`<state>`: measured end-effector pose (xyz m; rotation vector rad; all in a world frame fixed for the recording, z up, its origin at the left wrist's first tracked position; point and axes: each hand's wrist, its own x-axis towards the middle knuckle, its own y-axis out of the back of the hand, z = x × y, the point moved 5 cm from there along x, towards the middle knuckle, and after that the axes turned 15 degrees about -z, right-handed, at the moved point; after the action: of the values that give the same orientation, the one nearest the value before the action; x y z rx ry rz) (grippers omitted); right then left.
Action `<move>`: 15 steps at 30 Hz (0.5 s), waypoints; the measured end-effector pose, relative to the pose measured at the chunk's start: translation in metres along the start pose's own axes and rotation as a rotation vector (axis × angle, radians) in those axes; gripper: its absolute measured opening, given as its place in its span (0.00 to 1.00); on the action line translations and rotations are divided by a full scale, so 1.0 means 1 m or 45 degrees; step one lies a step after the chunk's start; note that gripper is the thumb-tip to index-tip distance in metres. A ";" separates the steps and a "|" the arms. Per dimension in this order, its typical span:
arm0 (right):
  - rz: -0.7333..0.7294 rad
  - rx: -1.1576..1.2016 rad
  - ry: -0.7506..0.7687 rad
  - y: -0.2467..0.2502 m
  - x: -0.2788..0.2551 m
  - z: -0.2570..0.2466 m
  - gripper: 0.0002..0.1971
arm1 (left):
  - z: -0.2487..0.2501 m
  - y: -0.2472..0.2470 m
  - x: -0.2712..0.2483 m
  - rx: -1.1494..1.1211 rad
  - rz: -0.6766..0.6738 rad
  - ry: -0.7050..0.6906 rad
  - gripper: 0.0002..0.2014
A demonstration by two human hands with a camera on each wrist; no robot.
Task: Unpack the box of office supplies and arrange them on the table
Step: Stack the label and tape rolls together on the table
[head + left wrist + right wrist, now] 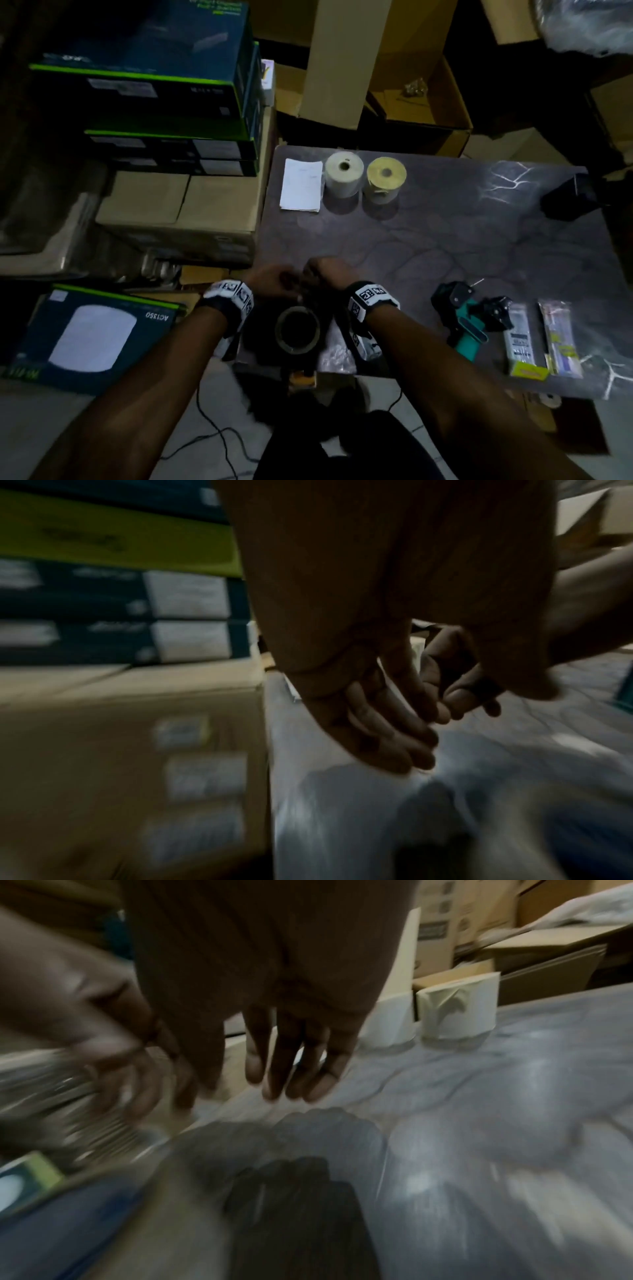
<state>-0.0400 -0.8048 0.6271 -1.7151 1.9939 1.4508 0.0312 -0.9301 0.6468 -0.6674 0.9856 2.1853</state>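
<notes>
Both hands hover close together over the near left corner of the dark marbled table [445, 240]. My left hand [274, 279] [394, 737] has its fingers extended downward and holds nothing. My right hand [323, 272] [291, 1069] also hangs with straight fingers, empty. Just below them a roll of clear tape [297, 329] lies flat on something dark. Beside it lies a crumpled clear plastic bag [334, 353]. At the far left of the table lie a white paper pad [301, 185], a white label roll [343, 173] and a yellowish label roll [385, 180] [459, 1007].
A teal and black tape dispenser [469, 318] and two slim packets [520, 339] [560, 339] lie at the near right. A black object [570, 197] sits at the far right edge. Stacked dark boxes [154, 85] on cardboard cartons [178, 212] crowd the table's left side.
</notes>
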 end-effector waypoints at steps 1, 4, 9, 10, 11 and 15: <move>-0.033 -0.034 -0.009 -0.011 -0.003 -0.001 0.13 | -0.003 -0.019 -0.008 0.043 -0.042 0.031 0.32; -0.046 -0.051 -0.013 -0.030 -0.016 0.002 0.11 | -0.014 -0.063 -0.025 0.110 0.094 0.185 0.33; 0.035 0.105 0.039 -0.049 -0.061 0.022 0.17 | -0.017 -0.093 -0.028 -0.150 0.463 0.435 0.26; 0.088 0.136 0.088 -0.050 -0.075 0.025 0.20 | -0.009 -0.094 -0.027 -0.250 0.488 0.456 0.27; 0.157 0.169 0.142 -0.051 -0.090 0.027 0.25 | 0.001 -0.092 -0.028 -0.346 0.540 0.468 0.26; 0.410 0.264 0.305 -0.048 -0.129 0.036 0.43 | 0.051 -0.072 -0.029 -0.661 0.685 0.413 0.10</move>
<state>0.0268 -0.6849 0.6634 -1.5998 2.5433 1.1048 0.0935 -0.8629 0.6633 -1.1249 0.8143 2.9211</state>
